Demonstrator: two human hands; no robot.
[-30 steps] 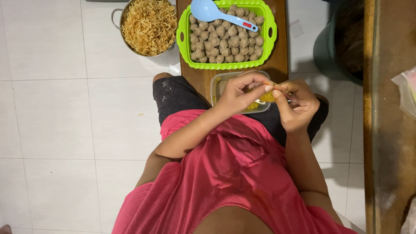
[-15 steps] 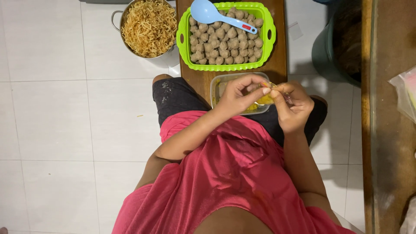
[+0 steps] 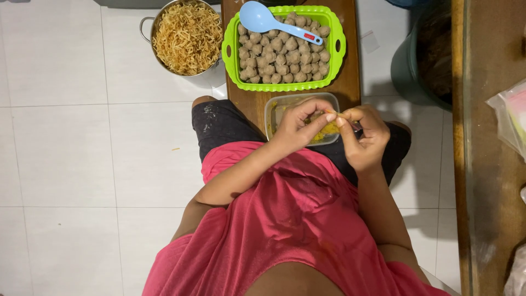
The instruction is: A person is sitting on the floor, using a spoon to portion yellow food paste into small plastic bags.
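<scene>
head: meatball tray (image 3: 229, 55) beyond hands (image 3: 334, 129)

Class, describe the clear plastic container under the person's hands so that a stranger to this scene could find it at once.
Start at the brown wooden board lying on the white tiled floor. On it, nearer the person than the green tray of brown balls, sits the clear container, partly hidden by both hands. Unlike the tray, it is see-through and holds something yellow.

Left hand (image 3: 298, 123) and right hand (image 3: 367, 134) raised together, fingertips meeting in pinch grip, elbows bent, forearms converging.
</scene>
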